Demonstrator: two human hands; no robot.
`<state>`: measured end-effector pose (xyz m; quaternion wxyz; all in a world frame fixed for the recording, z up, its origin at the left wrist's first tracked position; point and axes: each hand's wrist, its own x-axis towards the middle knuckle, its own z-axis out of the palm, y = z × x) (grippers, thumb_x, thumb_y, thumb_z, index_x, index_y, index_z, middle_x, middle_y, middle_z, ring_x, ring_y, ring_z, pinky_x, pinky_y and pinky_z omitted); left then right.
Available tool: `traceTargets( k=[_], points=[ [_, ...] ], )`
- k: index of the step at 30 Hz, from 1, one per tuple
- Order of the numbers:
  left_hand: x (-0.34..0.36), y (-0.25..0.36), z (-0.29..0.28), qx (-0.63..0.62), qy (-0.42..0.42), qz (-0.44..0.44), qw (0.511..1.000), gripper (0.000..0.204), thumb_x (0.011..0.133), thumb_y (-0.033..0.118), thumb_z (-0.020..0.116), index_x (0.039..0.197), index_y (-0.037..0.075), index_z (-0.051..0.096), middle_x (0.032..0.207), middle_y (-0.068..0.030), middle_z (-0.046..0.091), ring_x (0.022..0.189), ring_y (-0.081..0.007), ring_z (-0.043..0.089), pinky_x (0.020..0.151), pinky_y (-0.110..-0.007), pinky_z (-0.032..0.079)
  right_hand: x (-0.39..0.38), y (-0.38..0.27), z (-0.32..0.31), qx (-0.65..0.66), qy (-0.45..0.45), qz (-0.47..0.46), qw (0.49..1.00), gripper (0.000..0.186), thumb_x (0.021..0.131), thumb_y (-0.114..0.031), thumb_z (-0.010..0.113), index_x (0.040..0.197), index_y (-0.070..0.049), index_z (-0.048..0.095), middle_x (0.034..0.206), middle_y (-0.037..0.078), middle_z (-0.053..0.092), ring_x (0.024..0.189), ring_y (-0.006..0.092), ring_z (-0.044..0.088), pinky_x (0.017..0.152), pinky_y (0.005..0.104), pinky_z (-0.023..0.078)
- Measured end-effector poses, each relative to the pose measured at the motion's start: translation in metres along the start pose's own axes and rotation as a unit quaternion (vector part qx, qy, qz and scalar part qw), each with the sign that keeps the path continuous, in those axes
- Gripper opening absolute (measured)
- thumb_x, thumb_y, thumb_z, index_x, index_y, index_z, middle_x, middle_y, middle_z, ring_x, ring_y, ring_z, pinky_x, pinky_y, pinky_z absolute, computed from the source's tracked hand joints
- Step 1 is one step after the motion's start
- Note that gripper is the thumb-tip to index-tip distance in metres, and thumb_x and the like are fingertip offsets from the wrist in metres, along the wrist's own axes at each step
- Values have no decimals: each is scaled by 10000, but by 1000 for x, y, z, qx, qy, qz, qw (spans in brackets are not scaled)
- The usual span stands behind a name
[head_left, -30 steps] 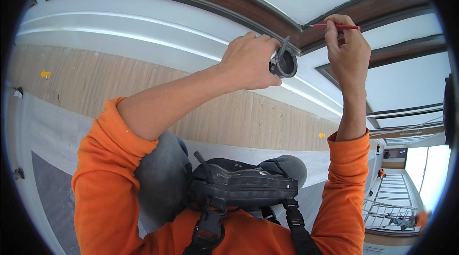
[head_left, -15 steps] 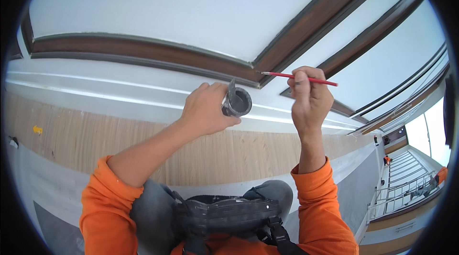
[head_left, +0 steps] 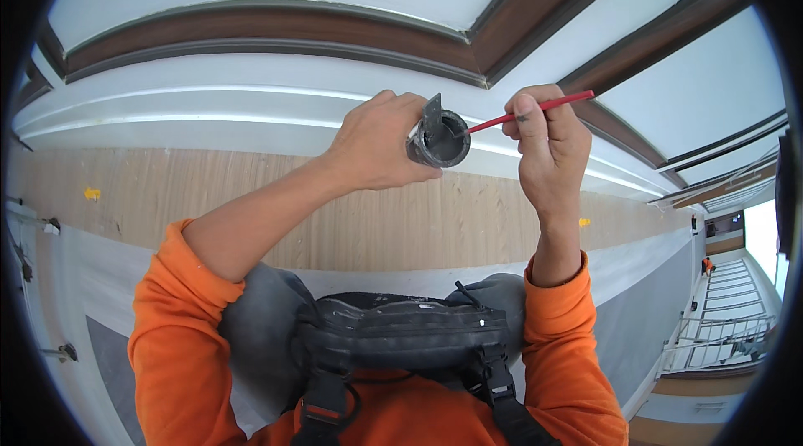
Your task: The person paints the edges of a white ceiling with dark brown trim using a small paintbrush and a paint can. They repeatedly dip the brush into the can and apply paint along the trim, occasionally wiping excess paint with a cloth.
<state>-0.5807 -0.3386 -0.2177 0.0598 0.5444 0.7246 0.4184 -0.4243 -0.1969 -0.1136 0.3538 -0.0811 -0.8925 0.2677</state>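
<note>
My left hand [head_left: 381, 145] grips a small dark grey cup [head_left: 438, 138], tilted so its open mouth faces me. My right hand [head_left: 545, 145] pinches a thin red-handled brush [head_left: 535, 110], and its tip reaches into the cup's mouth. Both hands are raised in front of a white ceiling moulding [head_left: 209, 103] with a dark brown trim band [head_left: 276, 28] above it. My orange sleeves come up from the lower edge.
A light wood-panelled wall [head_left: 251, 195] runs below the moulding, with grey sheeting [head_left: 92, 279] under it. A black strapped harness pack [head_left: 401, 337] sits on my chest. At the far right are a railing and stairs [head_left: 719, 337], with a distant person in orange [head_left: 708, 265].
The view has swung toward the ceiling. The brush, held clear of the cup before, now has its tip inside the cup's mouth. My left hand still holds the cup.
</note>
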Motion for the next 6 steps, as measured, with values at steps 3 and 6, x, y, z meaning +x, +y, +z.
traceTargets(
  k=[3,6],
  points=[
    [3,4,-1,13,-8,-3,1000,718,681,374,945,1295,126,665,1131,-100,700,1068,-326,636,933,-460,531,-3,8,1,-12,-13,-3,1000,220,1083,-213,631,980,-26,685,745,57,688,671,122,675,600,254,483],
    [5,3,2,35,-15,-9,999,710,692,379,944,1299,140,664,1129,-98,698,1081,-324,638,947,-463,529,-4,17,1,-7,-8,-13,1000,239,1076,-256,653,1014,-31,704,739,66,700,663,136,689,591,260,501]
  ],
)
